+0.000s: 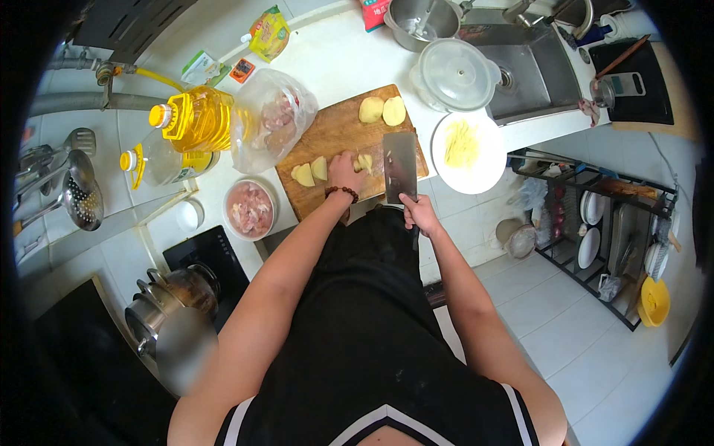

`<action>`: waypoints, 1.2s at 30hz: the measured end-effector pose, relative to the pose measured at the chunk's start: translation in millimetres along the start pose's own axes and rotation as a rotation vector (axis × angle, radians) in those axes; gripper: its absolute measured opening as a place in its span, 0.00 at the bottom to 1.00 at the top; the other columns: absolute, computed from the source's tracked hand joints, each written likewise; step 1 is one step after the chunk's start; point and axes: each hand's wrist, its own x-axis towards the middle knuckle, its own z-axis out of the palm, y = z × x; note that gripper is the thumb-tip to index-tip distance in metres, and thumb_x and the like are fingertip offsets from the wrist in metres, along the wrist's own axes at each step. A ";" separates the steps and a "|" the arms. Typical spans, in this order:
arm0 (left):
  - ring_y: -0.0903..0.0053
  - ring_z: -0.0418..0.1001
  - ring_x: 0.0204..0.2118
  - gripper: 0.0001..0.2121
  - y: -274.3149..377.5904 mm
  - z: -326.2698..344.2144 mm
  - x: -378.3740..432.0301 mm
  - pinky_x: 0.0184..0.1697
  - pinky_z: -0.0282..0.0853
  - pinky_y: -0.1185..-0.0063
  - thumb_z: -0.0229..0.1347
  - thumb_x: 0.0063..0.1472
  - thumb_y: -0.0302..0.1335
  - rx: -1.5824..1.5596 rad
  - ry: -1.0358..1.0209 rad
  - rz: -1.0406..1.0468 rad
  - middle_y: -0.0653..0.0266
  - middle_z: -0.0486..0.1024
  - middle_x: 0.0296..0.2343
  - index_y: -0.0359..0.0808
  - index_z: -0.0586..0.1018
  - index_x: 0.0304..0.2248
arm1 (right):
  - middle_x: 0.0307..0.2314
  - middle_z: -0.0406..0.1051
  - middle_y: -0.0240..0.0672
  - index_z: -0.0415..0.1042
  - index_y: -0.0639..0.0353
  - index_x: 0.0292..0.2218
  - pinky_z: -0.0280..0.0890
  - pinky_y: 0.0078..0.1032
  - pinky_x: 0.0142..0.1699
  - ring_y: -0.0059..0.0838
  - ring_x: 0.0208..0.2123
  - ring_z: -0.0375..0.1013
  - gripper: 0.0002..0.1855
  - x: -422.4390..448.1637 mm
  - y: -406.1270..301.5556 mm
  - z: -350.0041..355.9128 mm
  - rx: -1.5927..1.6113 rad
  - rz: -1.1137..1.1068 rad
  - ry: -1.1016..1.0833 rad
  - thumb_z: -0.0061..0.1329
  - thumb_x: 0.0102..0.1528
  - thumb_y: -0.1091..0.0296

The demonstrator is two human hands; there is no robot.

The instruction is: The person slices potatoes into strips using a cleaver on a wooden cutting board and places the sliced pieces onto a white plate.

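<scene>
A wooden cutting board (pixel 318 134) lies on the counter in front of me. My left hand (pixel 345 171), with a beaded bracelet at the wrist, is over the board, its fingers on cut potato pieces (pixel 365 162). To its left sit larger potato chunks (pixel 304 175). My right hand (pixel 421 214) grips the handle of a cleaver (pixel 400 167); its broad blade is over the board's right side, with small bits stuck to it. Two peeled potato pieces (pixel 371 110) rest near the board's far edge. Beside the board, a white plate (pixel 482 181) bears pale yellow potato shreds (pixel 461 146).
A plastic bag of raw meat (pixel 273 122) touches the board's left side, near oil bottles (pixel 201 117) and a bowl of raw meat (pixel 249 210). Behind the plate stand a lidded plastic container (pixel 460 72), a steel pot (pixel 421 25) and the sink (pixel 535 72). A dish rack (pixel 591 234) is at right.
</scene>
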 end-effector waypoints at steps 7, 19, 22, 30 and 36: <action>0.60 0.75 0.42 0.25 -1.2 7.1 5.3 0.47 0.72 0.67 0.71 0.47 0.34 0.077 0.021 0.038 0.54 0.76 0.37 0.36 0.77 0.44 | 0.13 0.57 0.26 0.62 0.54 0.24 0.57 0.27 0.19 0.20 0.12 0.55 0.20 12.8 10.2 11.9 0.091 0.015 -0.118 0.52 0.66 0.59; 0.76 0.74 0.30 0.23 -5.2 -2.8 6.1 0.36 0.74 0.77 0.75 0.45 0.32 -0.069 0.035 0.100 0.64 0.75 0.30 0.34 0.77 0.38 | 0.14 0.57 0.26 0.62 0.53 0.25 0.56 0.27 0.19 0.22 0.12 0.56 0.19 19.7 4.9 41.5 0.001 0.045 -0.224 0.50 0.67 0.60; 0.77 0.74 0.30 0.23 15.8 -12.8 3.6 0.35 0.74 0.77 0.75 0.46 0.32 -0.185 0.016 0.080 0.64 0.75 0.29 0.34 0.76 0.37 | 0.14 0.58 0.28 0.63 0.55 0.25 0.57 0.27 0.18 0.22 0.12 0.58 0.19 8.6 -8.4 37.0 -0.009 0.013 -0.199 0.50 0.67 0.61; 0.78 0.78 0.36 0.27 110.7 -10.6 9.8 0.41 0.77 0.78 0.74 0.50 0.32 -0.370 -0.168 0.067 0.60 0.79 0.36 0.32 0.73 0.44 | 0.12 0.59 0.28 0.63 0.56 0.22 0.57 0.25 0.18 0.21 0.11 0.59 0.22 -47.3 -56.2 -9.4 -0.075 -0.143 -0.003 0.51 0.67 0.60; 0.76 0.80 0.40 0.23 163.8 41.8 35.0 0.45 0.77 0.77 0.67 0.57 0.24 -0.558 -0.303 0.117 0.59 0.80 0.38 0.27 0.74 0.50 | 0.12 0.61 0.29 0.65 0.59 0.23 0.56 0.25 0.17 0.22 0.10 0.60 0.21 -68.6 -91.3 -75.5 -0.092 -0.220 0.070 0.50 0.67 0.61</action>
